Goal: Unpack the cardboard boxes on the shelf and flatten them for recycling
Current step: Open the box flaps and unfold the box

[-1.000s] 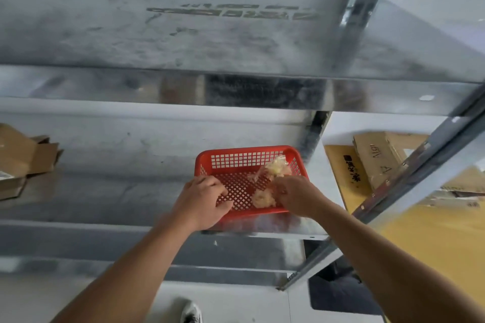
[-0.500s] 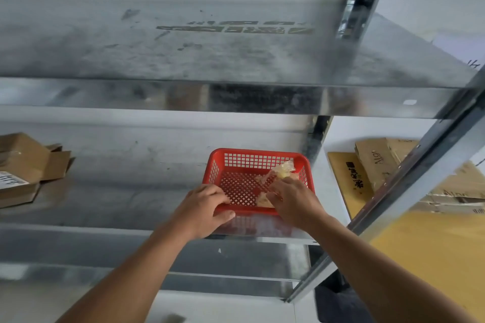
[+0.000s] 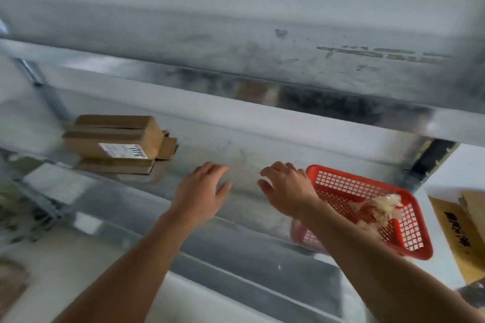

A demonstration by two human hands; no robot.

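What worries us most is the red basket (image 3: 354,186). It sits at the right end of the metal shelf (image 3: 236,162), and its near edge looks to be at the shelf's front lip, perhaps slightly over it. The right forearm crosses just above its near-left corner. If that arm swings leftward it could clip the rim and tip the basket off the front. The basket holds only a loose wad of pale, crumpled packing stuff (image 3: 385,207), light enough to spill at a nudge.

Both hands are released and grasp nothing. The left hand (image 3: 202,191) and the right hand (image 3: 286,191) hover with fingers spread over bare shelf, between the basket and the cardboard boxes (image 3: 115,144).

Those boxes lie well to the left and farther back — a labelled box on top of a flatter brown piece, with a flap sticking out on the right. The top box looks closed, so we cannot tell what is inside. A one-sided pull might drag the lower piece along or let the load slide out. More cardboard (image 3: 451,231) lies beyond the shelf on the far right.
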